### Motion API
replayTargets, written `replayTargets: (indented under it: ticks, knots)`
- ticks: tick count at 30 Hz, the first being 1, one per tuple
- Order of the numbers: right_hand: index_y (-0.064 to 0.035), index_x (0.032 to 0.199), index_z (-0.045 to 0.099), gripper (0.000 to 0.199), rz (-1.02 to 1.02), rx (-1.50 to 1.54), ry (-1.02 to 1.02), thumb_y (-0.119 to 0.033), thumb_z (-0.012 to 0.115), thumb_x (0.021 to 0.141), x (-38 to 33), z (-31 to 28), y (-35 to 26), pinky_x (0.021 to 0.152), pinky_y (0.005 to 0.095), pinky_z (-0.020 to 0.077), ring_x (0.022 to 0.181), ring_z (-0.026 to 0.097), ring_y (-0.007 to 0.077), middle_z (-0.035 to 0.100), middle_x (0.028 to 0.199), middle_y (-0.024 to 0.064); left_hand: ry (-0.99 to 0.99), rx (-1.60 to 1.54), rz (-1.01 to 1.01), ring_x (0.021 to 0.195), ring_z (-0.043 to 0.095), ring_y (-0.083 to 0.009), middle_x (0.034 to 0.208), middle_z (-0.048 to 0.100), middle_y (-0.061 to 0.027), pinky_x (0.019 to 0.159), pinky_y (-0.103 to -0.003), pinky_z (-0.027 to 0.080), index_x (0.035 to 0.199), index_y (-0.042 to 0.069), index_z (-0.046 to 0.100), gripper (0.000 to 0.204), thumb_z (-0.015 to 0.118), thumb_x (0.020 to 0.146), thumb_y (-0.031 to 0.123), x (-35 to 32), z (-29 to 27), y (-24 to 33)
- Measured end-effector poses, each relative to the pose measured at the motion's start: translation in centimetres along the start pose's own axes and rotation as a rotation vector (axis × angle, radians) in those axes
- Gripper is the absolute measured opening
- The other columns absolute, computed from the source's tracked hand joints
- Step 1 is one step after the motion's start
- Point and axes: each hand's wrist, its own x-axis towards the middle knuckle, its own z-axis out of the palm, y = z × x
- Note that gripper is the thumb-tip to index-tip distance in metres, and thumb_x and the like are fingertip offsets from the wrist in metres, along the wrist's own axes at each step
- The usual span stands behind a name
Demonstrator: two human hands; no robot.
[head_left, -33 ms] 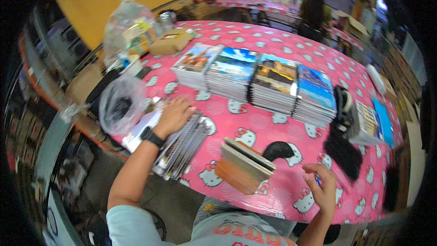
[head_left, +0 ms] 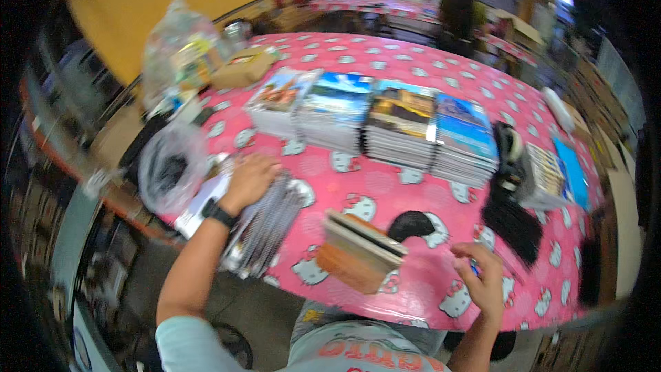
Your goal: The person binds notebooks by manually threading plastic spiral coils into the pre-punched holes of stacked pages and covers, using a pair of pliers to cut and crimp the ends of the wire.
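My left hand (head_left: 253,178) rests on a row of spiral-bound notebooks (head_left: 265,224) at the table's front left, its fingers stretched out; a dark watch is on that wrist. My right hand (head_left: 480,272) hovers near the front edge at the right, fingers curled. Something small and blue shows at its fingers, too blurred to name. Between the hands stands a brown wooden block (head_left: 352,267) with a slotted pale top. A black curved object (head_left: 412,226) lies just behind it. Farther back are stacks of booklets with picture covers, one blue (head_left: 465,127) and one yellow and dark (head_left: 401,111).
A pink patterned cloth covers the table (head_left: 344,186). At the left are a clear plastic bag (head_left: 172,165), a larger filled bag (head_left: 180,55) and a brown package (head_left: 244,67). At the right lie black bristles (head_left: 513,231), a tape dispenser (head_left: 508,151) and a white box (head_left: 540,179).
The whole scene sits slightly farther left in the picture. Both hands keep nearly the same places beside the notebooks and the block.
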Motion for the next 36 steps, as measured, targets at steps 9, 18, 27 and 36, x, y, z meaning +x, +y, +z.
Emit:
replayTargets:
  ticks: [9, 18, 27, 36]
  knots:
    - [-0.0026, 0.095, 0.065, 0.021, 0.1, -0.216, 0.33, -0.012, 0.064, 0.077, 5.7, -7.4, 8.9, 0.078, 0.0355, 0.0471, 0.088, 0.06, 0.0297, 0.064, 0.095, 0.0144, 0.227, -0.095, -0.108, 0.111, 0.046, -0.0361, 0.118, 0.053, -0.0196, 0.098, -0.048, 0.029, 0.105, 0.004, 0.061, 0.032, 0.046, 0.091, 0.029, -0.1, -2.9, 1.3]
    - [-0.0162, 0.105, 0.062, 0.033, 0.002, -0.925, 0.614, -0.006, 0.06, 0.074, 8.3, -13.2, 21.6, 0.087, 0.0462, 0.0363, 0.106, 0.053, 0.0207, 0.062, 0.114, 0.0002, 0.005, -0.268, 0.333, 0.114, 0.043, -0.0358, 0.116, 0.052, -0.0157, 0.098, -0.046, 0.031, 0.109, 0.005, 0.057, 0.058, 0.078, 0.059, 0.026, -5.1, -4.5, 17.5]
    - [-0.007, 0.085, 0.065, 0.014, 0.064, -0.669, 0.486, -0.014, 0.066, 0.073, 8.6, -16.1, 20.8, 0.074, 0.0374, 0.0439, 0.089, 0.057, 0.0249, 0.064, 0.084, 0.0082, 0.051, -0.501, 0.267, 0.099, 0.049, -0.0322, 0.103, 0.056, -0.0131, 0.087, -0.039, 0.039, 0.1, 0.005, 0.061, 0.046, 0.077, 0.059, 0.017, -4.1, 0.9, 20.8]
    - [-0.0058, 0.073, 0.063, 0.009, -0.387, -0.385, 0.812, -0.014, 0.062, 0.076, 8.0, -9.7, 5.8, 0.066, 0.0388, 0.0412, 0.067, 0.053, 0.0293, 0.054, 0.065, 0.0111, -0.434, -2.098, -0.029, 0.12, 0.042, -0.0359, 0.131, 0.043, -0.0198, 0.093, -0.051, 0.042, 0.129, 0.005, 0.042, 0.062, 0.049, 0.087, 0.051, -4.7, -1.3, 21.8]
